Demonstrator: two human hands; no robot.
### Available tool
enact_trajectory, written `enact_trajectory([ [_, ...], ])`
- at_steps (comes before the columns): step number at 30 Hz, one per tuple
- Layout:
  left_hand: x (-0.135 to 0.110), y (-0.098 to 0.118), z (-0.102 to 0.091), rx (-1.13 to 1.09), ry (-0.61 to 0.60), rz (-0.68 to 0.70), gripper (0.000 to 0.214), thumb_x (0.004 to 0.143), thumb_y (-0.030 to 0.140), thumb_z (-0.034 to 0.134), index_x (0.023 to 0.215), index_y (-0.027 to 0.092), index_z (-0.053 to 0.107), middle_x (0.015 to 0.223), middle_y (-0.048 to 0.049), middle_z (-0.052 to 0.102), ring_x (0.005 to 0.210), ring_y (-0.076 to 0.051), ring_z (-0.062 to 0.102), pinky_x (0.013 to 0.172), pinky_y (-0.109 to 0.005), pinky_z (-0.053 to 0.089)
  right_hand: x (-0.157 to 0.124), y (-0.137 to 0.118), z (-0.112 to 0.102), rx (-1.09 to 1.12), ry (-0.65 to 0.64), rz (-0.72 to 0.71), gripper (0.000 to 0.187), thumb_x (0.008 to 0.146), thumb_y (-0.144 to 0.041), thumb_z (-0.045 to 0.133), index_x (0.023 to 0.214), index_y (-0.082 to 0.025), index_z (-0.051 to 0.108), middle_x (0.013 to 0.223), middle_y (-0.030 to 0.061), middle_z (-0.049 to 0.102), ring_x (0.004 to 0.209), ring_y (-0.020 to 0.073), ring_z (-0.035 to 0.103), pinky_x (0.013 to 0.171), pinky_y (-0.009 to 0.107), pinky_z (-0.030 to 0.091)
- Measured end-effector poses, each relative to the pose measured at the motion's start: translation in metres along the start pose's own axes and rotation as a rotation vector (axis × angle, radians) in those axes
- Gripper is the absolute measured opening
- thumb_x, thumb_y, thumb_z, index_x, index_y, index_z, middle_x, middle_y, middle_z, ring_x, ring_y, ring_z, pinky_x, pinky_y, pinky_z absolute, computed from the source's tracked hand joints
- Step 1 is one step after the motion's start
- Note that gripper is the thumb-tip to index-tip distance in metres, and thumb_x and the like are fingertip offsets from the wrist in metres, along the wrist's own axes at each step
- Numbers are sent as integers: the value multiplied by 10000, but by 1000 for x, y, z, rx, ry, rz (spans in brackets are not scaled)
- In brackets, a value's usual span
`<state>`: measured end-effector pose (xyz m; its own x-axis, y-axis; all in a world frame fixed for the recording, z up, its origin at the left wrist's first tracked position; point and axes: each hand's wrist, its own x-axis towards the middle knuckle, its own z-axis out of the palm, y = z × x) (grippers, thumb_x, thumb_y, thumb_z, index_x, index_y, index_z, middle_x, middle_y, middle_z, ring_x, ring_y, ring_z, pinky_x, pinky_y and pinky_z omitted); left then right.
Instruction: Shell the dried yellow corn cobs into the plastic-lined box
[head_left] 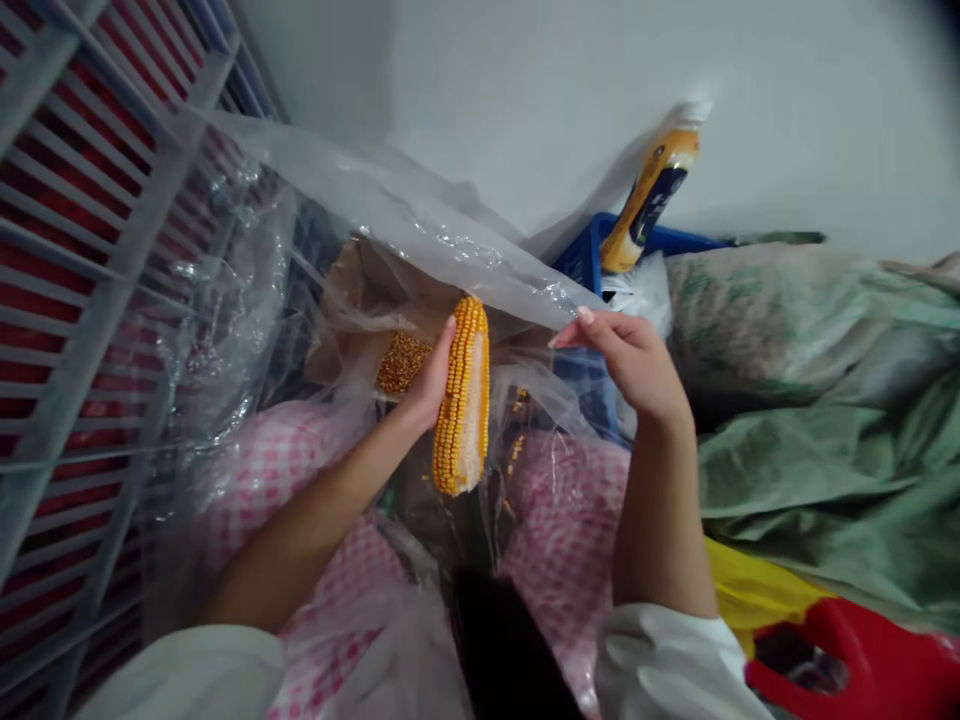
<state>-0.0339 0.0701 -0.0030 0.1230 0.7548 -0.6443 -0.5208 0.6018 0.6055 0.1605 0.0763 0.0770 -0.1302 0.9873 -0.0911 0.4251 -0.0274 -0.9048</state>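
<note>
My left hand (pixel 436 380) is closed around an ear of corn (pixel 454 410), held upright above an open clear plastic bag (pixel 420 225). Yellow kernels cover most of the cob, and a bare pale strip runs down its right side. To the right, my right hand (pixel 634 358) is away from the corn, its fingers loosely stretched out beside the bag's edge. Whether the fingertips touch the plastic is hard to make out. Loose corn kernels (pixel 403 362) lie heaped inside the bag, behind my left hand. A few more kernels (pixel 517 450) cling to the plastic over my lap.
A slatted plastic crate (pixel 112 270) with red contents rises at the left. Against the white wall, a blue basket (pixel 581 255) holds a yellow-and-dark bottle (pixel 651 200). Bulging woven sacks (pixel 787 330) fill the right side, above a red plastic container (pixel 870 650).
</note>
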Motion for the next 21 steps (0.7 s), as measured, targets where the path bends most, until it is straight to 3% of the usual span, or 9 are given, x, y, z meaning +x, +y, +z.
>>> enact_trajectory([
  [3,-2,6,0,-2,26,-18,456,795,586,482,846,175,672,678,-39,675,795,-207,650,751,-281,495,-8,-8,-24,32,112,-18,439,798,-571,548,605,-186,631,575,10,634,573,131,596,643,272,499],
  [6,-5,11,1,-28,22,9,445,816,567,461,846,175,669,714,-38,679,784,-197,648,743,-278,494,-17,-10,-49,86,201,-11,359,783,-541,591,705,-194,641,488,-36,569,442,98,522,508,230,450],
  [8,-7,13,1,-52,19,33,422,832,539,454,843,175,668,748,-35,685,776,-183,645,741,-268,494,-24,-15,-62,63,163,30,337,778,-529,603,757,-195,642,527,-36,593,436,91,517,480,220,434],
  [11,-8,17,2,-67,19,33,408,846,514,445,806,174,667,723,-32,678,760,-166,638,731,-244,495,-38,-29,-64,-113,-84,149,363,797,-536,571,823,-184,656,674,5,660,568,119,596,558,242,481],
  [13,-8,18,1,-72,21,35,409,851,511,442,786,173,664,703,-28,673,732,-154,632,711,-228,496,-57,-39,-47,-297,-309,169,385,821,-533,537,912,-181,665,768,31,683,675,148,632,631,268,503],
  [16,-5,17,1,-71,36,48,413,843,523,453,799,171,664,718,-28,680,720,-149,633,696,-224,499,-112,-36,6,-613,-652,79,441,827,-482,550,1166,-207,608,1040,101,682,918,233,643,813,388,501],
  [19,-2,16,0,-56,44,53,420,847,526,438,833,174,667,741,-37,687,796,-166,646,742,-230,497,-189,-4,67,-881,-798,-87,778,651,-491,728,1330,-204,479,1342,203,504,1223,413,457,953,599,378],
  [20,-1,15,-1,-51,45,47,428,847,532,432,845,175,668,752,-42,690,827,-173,648,762,-236,495,-214,11,83,-927,-851,-149,776,646,-481,732,1328,-207,483,1403,201,440,1271,433,396,977,628,339],
  [21,-1,15,-1,-49,47,39,441,843,543,430,858,172,668,768,-49,693,853,-181,648,780,-245,493,-234,26,96,-984,-890,-177,658,689,-424,711,1279,-195,535,1414,189,431,1276,419,398,993,610,338],
])
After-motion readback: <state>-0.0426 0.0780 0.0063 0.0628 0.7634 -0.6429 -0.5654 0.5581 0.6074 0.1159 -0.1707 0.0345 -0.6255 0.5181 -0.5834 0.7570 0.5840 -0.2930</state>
